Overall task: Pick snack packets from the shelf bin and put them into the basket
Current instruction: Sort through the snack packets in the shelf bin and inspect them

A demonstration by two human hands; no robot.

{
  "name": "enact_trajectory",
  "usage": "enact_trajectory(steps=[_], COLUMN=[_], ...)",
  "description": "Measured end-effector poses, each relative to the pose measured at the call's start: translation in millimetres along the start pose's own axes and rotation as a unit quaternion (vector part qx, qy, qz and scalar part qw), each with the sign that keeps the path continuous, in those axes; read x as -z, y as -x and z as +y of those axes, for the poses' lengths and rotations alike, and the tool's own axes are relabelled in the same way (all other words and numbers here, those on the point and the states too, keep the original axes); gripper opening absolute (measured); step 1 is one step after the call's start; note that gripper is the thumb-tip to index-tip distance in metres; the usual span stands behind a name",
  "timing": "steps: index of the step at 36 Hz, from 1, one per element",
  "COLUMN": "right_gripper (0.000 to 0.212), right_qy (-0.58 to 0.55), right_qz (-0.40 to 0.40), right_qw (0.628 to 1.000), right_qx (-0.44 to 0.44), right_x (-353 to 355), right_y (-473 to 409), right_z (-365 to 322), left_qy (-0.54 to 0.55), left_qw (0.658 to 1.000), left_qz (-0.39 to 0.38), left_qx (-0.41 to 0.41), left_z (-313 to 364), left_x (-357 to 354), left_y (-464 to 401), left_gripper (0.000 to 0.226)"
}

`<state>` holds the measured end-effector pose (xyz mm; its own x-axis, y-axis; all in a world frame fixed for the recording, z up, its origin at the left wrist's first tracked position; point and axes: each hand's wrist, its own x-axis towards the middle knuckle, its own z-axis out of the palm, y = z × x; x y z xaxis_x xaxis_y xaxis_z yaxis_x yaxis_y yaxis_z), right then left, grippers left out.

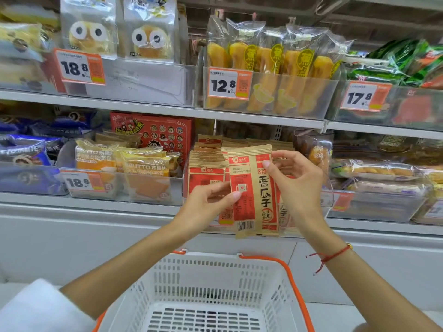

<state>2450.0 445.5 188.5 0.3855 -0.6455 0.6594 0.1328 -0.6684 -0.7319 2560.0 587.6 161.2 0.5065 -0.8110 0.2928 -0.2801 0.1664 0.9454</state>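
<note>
Both hands are holding one snack packet (pixel 254 192) above the basket (pixel 206 291).
The right hand (pixel 294 185) is pinching its top edge; the left hand (pixel 206 204) is pinching its left side, in front of the shelf bin (pixel 191 185).

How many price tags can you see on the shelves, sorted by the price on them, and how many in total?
18.8 tags: 2, upper left and lower left
12.8 tags: 1, upper middle
17.8 tags: 1, upper right
Unreadable tags: 2, one behind the right hand, one at the lower right edge
Total: 6
</note>
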Motion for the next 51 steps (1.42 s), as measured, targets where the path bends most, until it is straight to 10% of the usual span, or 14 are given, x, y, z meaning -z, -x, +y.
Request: enact_trajectory(steps=[8,16,21,29,39,47,51], right_gripper=[0.026,0.095,0.077,0.081,0.091,0.028,0.035], right_qy=[0.013,0.117,0.124,-0.280,-0.342,-0.107,-0.010], right_qz=[-0.030,-0.168,-0.187,-0.364,-0.385,-0.217,-0.181], right_qw=[0.999,0.974,0.970,0.864,0.820,0.961,0.982], right_qx=[0.007,0.093,0.097,-0.205,-0.249,-0.137,-0.044], right_x=[-3.2,-16.3,-15.3,5.8,13.0,9.6,3.2], right_y=[3.4,15.3,16.2,-3.3,-2.9,-8.0,-5.2], right_z=[-0.4,-2.1,-1.8,-3.7,2.5,6.6,16.1], left_qy=[-0.033,-0.033,-0.034,0.045,0.035,-0.038,-0.091], left_qw=[0.997,0.972,0.971,0.987,0.995,0.968,0.966], left_qz=[0.055,0.231,0.234,0.152,0.085,0.222,0.213], left_qx=[-0.030,-0.025,-0.035,0.010,-0.038,-0.113,-0.113], left_z=[2.9,8.0,12.4,12.5,12.9,11.8,4.6], left_x=[3.3,0.6,-5.1,3.7,5.9,4.8,3.7], left_y=[2.6,0.7,3.0,-4.7,-5.8,-16.3,-24.0], left_gripper=[0.020,0.033,0.037,0.025,0.019,0.023,0.026])
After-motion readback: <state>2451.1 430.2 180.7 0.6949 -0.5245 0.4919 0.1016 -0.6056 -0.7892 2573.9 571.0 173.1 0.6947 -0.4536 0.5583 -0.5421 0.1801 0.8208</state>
